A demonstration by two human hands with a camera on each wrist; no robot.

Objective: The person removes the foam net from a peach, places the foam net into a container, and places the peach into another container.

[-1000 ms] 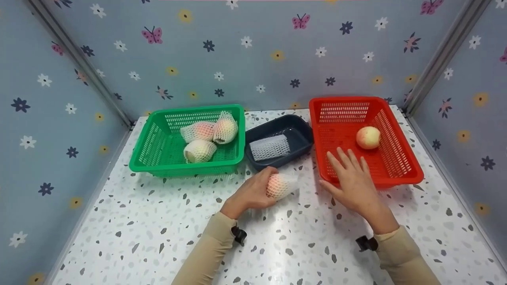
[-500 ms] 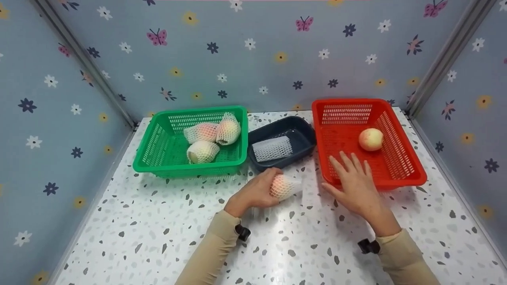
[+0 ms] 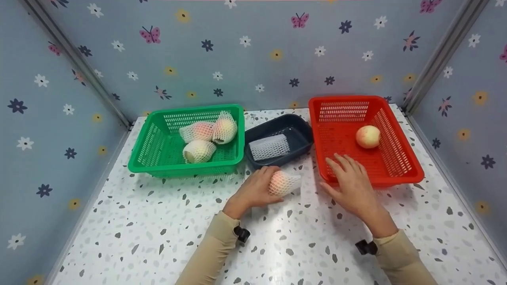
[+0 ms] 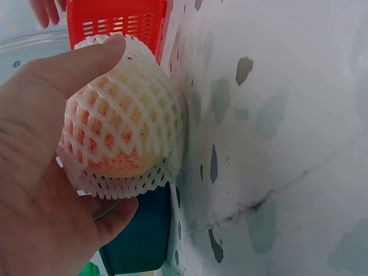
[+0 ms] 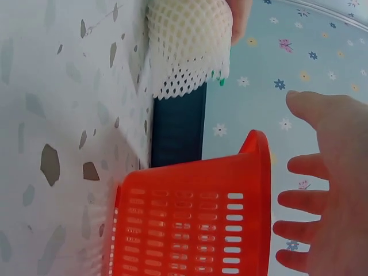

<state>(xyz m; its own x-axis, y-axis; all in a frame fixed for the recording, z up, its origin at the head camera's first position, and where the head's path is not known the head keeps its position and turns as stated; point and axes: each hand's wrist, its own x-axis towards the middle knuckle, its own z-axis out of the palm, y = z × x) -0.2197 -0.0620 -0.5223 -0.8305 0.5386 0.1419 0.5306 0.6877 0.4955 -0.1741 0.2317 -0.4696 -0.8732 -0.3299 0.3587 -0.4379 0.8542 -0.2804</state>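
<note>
My left hand [image 3: 256, 189] grips a round yellow-and-red fruit [image 4: 123, 121] wrapped in a white foam net sleeve, low over the table in the head view. The thumb lies over the netting in the left wrist view, with fingers curled beneath. The sleeve's loose end points right, toward my right hand [image 3: 353, 185]. That hand is held above the near left corner of the red basket [image 3: 396, 182], fingers spread and slightly bent, holding nothing. Inside this basket sits one bare yellow-and-red fruit [image 3: 368, 137].
A green basket [image 3: 186, 169] at the left holds several fruits in foam nets. Between the baskets stands a dark blue tray [image 3: 299, 136] with a flat foam net sleeve [image 3: 270, 147] in it. Patterned panels [image 3: 253, 59] close off the back and sides of the speckled table [image 3: 158, 237].
My right hand's fingers have drawn back a little and come closer together. My left hand keeps its hold on the netted fruit, almost in place. The baskets and tray have not moved.
</note>
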